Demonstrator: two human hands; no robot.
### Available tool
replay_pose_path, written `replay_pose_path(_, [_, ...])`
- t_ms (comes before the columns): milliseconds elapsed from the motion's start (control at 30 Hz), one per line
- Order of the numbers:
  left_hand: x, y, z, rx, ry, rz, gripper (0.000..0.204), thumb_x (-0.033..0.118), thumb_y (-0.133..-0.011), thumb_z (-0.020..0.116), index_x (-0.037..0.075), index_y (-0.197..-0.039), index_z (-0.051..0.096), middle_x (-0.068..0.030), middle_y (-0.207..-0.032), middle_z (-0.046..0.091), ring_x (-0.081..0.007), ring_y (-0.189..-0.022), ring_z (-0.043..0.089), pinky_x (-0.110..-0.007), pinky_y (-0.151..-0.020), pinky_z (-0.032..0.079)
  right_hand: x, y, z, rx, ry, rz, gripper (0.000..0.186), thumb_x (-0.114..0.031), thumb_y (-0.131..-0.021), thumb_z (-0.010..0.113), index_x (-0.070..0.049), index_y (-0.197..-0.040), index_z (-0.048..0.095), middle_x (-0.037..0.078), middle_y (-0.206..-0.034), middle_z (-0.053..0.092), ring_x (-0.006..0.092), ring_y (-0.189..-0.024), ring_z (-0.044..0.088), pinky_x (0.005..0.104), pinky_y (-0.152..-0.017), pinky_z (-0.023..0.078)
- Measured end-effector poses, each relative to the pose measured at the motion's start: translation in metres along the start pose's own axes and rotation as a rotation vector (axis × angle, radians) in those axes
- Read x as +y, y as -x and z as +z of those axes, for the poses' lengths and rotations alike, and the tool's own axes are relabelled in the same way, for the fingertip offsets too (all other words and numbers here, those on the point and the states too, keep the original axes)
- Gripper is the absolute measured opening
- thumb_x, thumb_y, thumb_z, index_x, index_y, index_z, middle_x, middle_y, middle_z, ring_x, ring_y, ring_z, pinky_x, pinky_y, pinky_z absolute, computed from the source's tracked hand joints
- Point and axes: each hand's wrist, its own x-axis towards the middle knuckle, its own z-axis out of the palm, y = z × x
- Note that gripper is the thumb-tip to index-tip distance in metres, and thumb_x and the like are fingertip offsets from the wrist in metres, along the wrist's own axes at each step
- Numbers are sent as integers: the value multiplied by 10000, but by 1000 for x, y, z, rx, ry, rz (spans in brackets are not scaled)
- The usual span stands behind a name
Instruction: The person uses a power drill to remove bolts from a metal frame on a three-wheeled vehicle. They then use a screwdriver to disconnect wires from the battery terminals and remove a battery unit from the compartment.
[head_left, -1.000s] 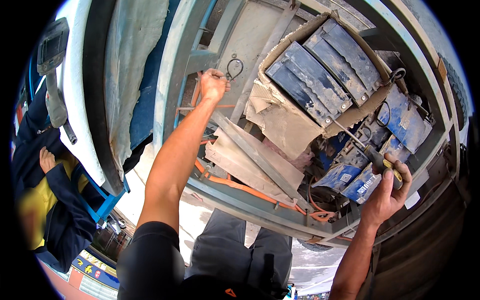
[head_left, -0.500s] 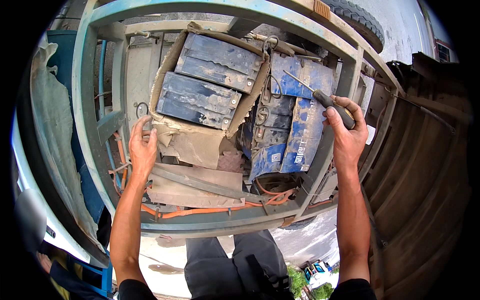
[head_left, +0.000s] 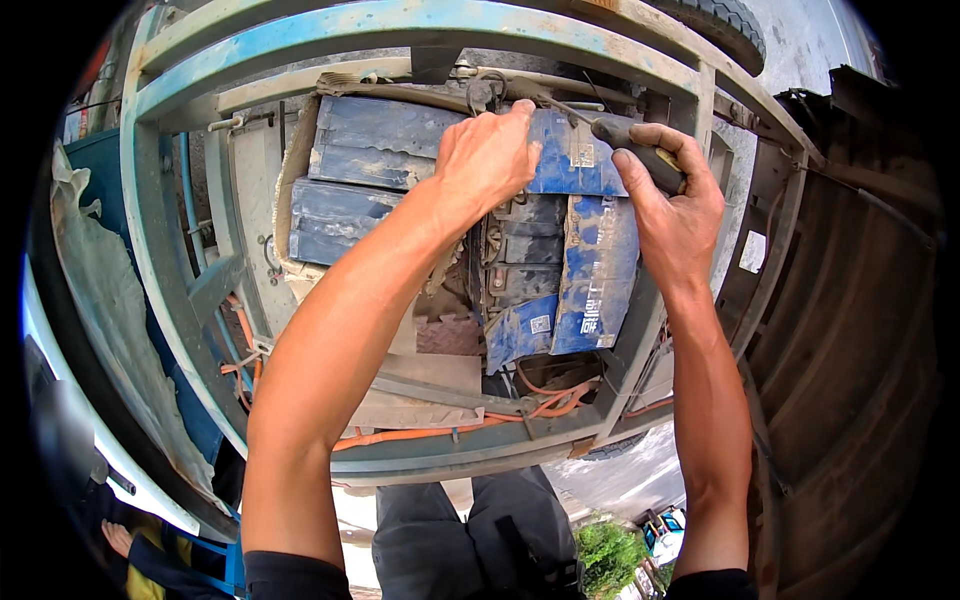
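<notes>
My left hand [head_left: 487, 155] reaches over the dirty dark batteries [head_left: 385, 130] in the torn cardboard box. Its index finger and thumb are apart, beside the cable loop [head_left: 487, 92] at the far edge; its other fingers are largely hidden. My right hand [head_left: 680, 205] grips the dark handle of a screwdriver [head_left: 648, 160], whose shaft points to the far left, above the blue cardboard [head_left: 575, 150]. Smaller dark batteries [head_left: 530, 240] sit between the box and the blue cardboard flaps. My left forearm covers part of the left batteries.
A worn metal frame [head_left: 330, 35] surrounds the batteries. Orange conduit [head_left: 400, 437] runs along its near side, and a blue tube [head_left: 190, 200] along the left. At the far right stands a tyre [head_left: 715, 30]. Another person's hand [head_left: 118, 538] shows at lower left.
My left hand has moved right and away, from the box's near left corner to the cable loop. The screwdriver has shifted slightly left and farther away, still in my right hand.
</notes>
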Motion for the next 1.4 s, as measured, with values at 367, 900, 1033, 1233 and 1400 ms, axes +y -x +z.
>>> replay_pose_path(367, [6,-4,20,142,21,-29,391,213,-864,807,49,-1214,748,-202,-1088,777,-409,-1013,742,-465,-893,579,19,-10,-19,-100,-74,-115,260,10,-887,794,-9,-1132,707,114,-1083,716,221,-963,733,334,-829,593])
replay_pose_path(900, [9,54,85,393,111,248,506,21,-860,774,56,-1357,684,-124,-1261,696,-380,-1232,595,-488,-1032,511,26,-26,19,-190,45,-161,220,6,-882,782,-14,-1078,682,150,-1054,701,317,-913,739,395,-792,591])
replay_pose_path(1033, [7,57,80,355,102,235,526,33,-864,776,54,-1378,666,-139,-1299,682,-389,-1254,584,-499,-1054,506,15,-29,19,-269,144,-217,223,24,-875,764,-12,-1082,687,149,-1067,704,347,-937,737,416,-810,594])
replay_pose_path(1233, [10,74,45,340,104,292,541,68,-876,774,47,-1399,634,-162,-1391,643,-399,-1353,550,-513,-1126,470,-12,-80,26,-681,601,-569,229,-20,-901,723,0,-1129,718,150,-1018,713,364,-854,730,441,-785,592])
replay_pose_path(1400, [-61,65,-82,670,-230,380,487,53,-894,764,118,-1367,670,-102,-1422,654,-342,-1346,593,-473,-1119,462,-44,-93,46,-927,394,393,292,-154,-1021,645,4,-1261,695,104,-865,661,190,-634,625,349,-533,519])
